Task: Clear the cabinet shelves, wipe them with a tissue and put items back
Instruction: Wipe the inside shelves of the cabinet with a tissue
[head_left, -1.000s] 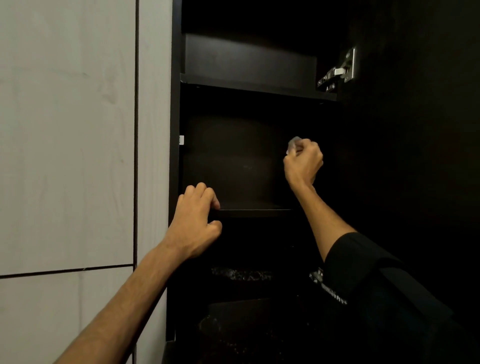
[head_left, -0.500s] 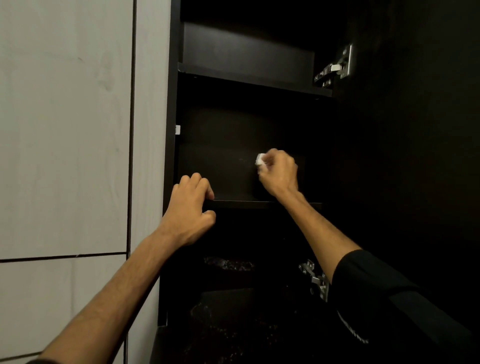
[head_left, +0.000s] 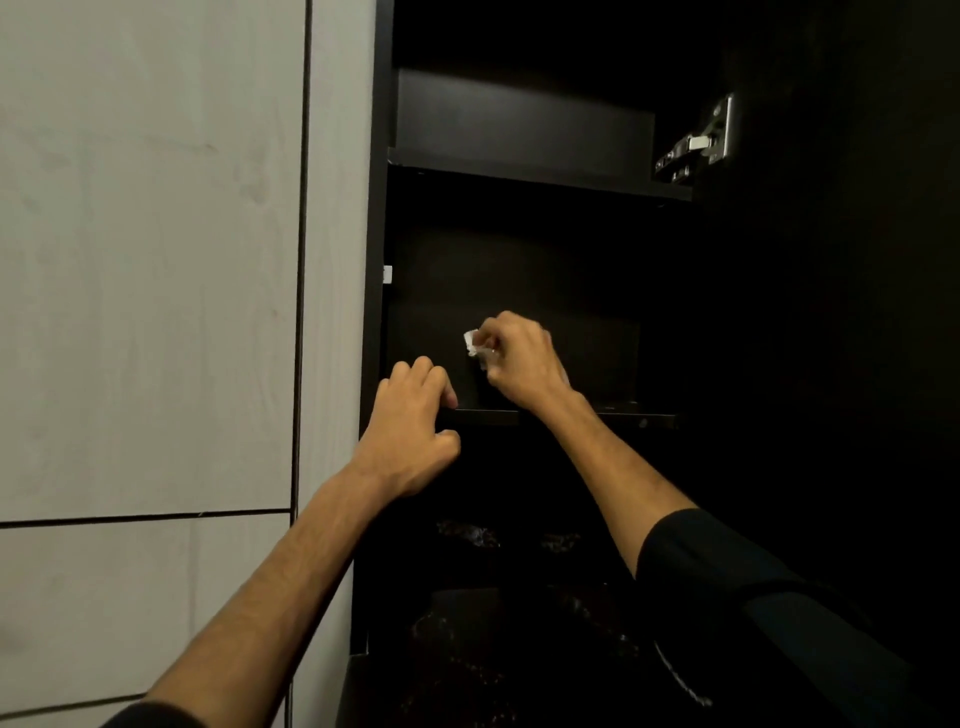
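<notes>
Wiping well means keeping the crumpled tissue (head_left: 474, 344), pinched in the right hand (head_left: 519, 364), flat against the cabinet's back panel while the left hand (head_left: 410, 431) grips the shelf (head_left: 485, 417) edge.

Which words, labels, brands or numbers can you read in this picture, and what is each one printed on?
None can be read.
White print on the black sleeve of the right arm: too small and blurred to read.
Tissue, cabinet shelf and metal hinge: no text visible.
</notes>
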